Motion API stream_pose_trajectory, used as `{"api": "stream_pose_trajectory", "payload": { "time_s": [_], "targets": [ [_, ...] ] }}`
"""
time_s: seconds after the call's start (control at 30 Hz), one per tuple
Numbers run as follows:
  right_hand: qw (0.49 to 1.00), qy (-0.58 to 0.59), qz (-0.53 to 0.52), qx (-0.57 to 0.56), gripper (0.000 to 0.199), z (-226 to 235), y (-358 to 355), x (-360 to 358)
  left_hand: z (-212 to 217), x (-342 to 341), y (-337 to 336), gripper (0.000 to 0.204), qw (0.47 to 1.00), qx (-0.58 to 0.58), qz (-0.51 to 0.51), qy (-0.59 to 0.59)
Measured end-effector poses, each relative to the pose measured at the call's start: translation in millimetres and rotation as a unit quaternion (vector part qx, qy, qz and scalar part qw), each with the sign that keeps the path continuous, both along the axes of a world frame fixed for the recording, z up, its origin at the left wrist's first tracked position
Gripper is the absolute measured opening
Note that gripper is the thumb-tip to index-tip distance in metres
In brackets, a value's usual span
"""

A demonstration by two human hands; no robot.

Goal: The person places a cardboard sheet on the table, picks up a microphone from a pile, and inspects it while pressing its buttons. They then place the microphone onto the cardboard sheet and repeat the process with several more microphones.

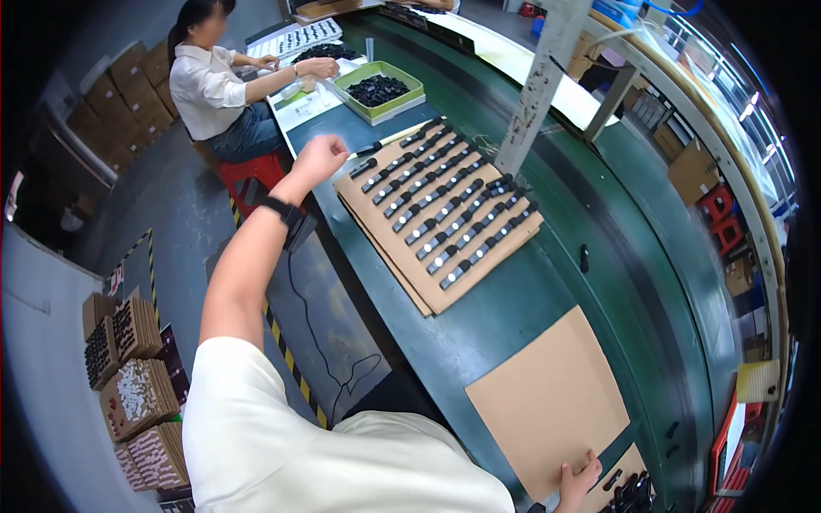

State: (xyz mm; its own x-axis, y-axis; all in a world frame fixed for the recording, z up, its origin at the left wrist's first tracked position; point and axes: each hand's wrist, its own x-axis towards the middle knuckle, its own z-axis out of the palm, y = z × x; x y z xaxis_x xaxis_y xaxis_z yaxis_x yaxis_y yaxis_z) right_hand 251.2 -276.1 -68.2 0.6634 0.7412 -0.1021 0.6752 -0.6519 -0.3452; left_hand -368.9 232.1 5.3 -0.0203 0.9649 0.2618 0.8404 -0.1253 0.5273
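Note:
My left hand [321,160] reaches out over the bench with its fingers closed on one end of a small black stick-shaped part [369,148]. Just to the right of it, rows of similar black parts [440,214], many showing a pale round spot, lie on a stack of brown cardboard sheets [438,301]. Low in the view, my right hand [581,480] rests with fingers apart at the near edge of a bare cardboard sheet [552,393]. Close to that hand, a pile of loose black parts [631,494] sits on another piece of cardboard.
At the far left a co-worker [209,85] sits on a red stool [255,175], hands near a green tray [409,101] of black parts. A metal post [540,94] rises beyond the sheets. Boxes of parts [141,389] stand on the floor at left.

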Motion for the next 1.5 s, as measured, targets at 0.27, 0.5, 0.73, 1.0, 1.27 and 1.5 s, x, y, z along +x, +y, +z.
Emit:
{"api": "stream_pose_trajectory", "payload": {
  "time_s": [0.27, 0.5, 0.73, 1.0, 1.27, 1.5],
  "targets": [
    [0.99, 0.039, -0.027, -0.13, 0.073, 3, 0, 23, -47, -12, 121, 0.027, 0.985, -0.103, -0.05, 0.131],
    [0.981, -0.012, -0.014, -0.191, 0.071, 53, 36, -15, -71, -10, 148, 0.033, 0.973, -0.209, -0.039, 0.084],
    [0.969, -0.093, 0.029, -0.227, 0.069, 67, 44, -29, -39, 6, 140, 0.03, 0.972, -0.213, -0.06, 0.073],
    [0.979, -0.018, -0.025, -0.2, 0.063, 67, 45, -33, -20, 44, 111, 0.029, 0.964, -0.211, -0.148, 0.069],
    [0.983, -0.016, -0.018, -0.18, 0.06, 66, 46, -36, -26, 51, 103, 0.026, 0.967, -0.212, -0.142, 0.02],
    [0.998, 0.024, -0.024, -0.043, 0.084, 9, 9, 5, -38, 32, 110, 0.026, 0.97, -0.191, -0.115, -0.094]
  ]
}}
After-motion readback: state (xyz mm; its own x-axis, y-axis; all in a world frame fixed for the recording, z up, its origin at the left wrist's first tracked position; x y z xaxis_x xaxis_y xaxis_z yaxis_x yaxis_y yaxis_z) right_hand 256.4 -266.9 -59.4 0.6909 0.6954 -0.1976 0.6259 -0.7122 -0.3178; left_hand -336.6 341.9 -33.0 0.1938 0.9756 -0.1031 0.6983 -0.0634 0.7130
